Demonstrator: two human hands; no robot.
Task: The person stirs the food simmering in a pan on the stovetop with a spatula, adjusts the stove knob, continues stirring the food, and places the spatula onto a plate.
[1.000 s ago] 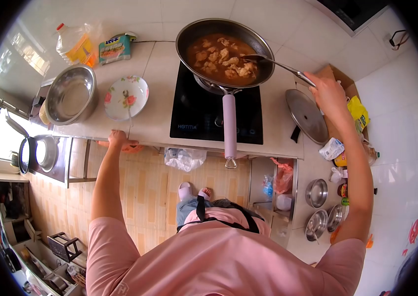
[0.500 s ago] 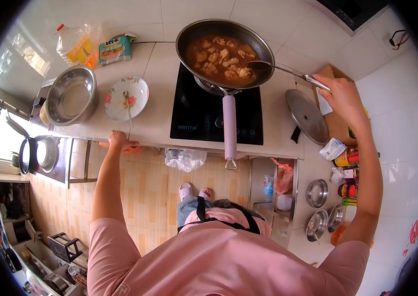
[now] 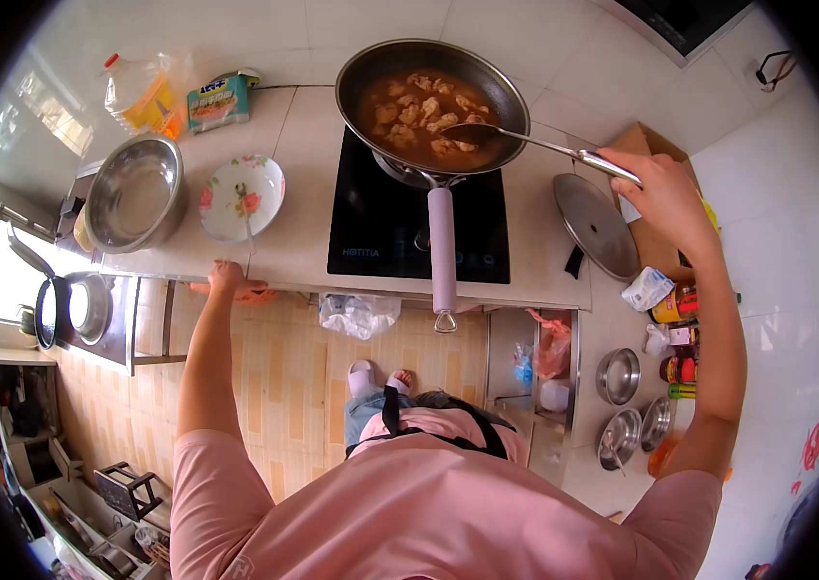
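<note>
My right hand (image 3: 661, 198) is closed around the handle of a metal ladle (image 3: 564, 150). The ladle's dark bowl lies at the surface of reddish-brown sauce with several pieces of meat (image 3: 438, 111), inside a deep frying pan (image 3: 345, 89). This pan has a lilac handle pointing towards me and sits tilted at the back of a black induction cooker (image 3: 371, 227). At the front of the counter, my left hand (image 3: 226, 276) grips the edge, with its thumb out to the right. Just beyond it stands a flowered plate (image 3: 216, 217) with a spoon on it.
A steel basin (image 3: 163, 222), an oil bottle (image 3: 134, 97) and a green packet (image 3: 219, 104) are on the left. To the right are a pan lid (image 3: 595, 227), a cardboard box (image 3: 656, 232), condiments and several steel bowls (image 3: 619, 375). Plastic bags (image 3: 359, 314) hang below the counter.
The ladle's bowl has come up and moved left through the sauce, showing more of itself now. My right hand has shifted slightly left; my left hand stays at the counter edge.
</note>
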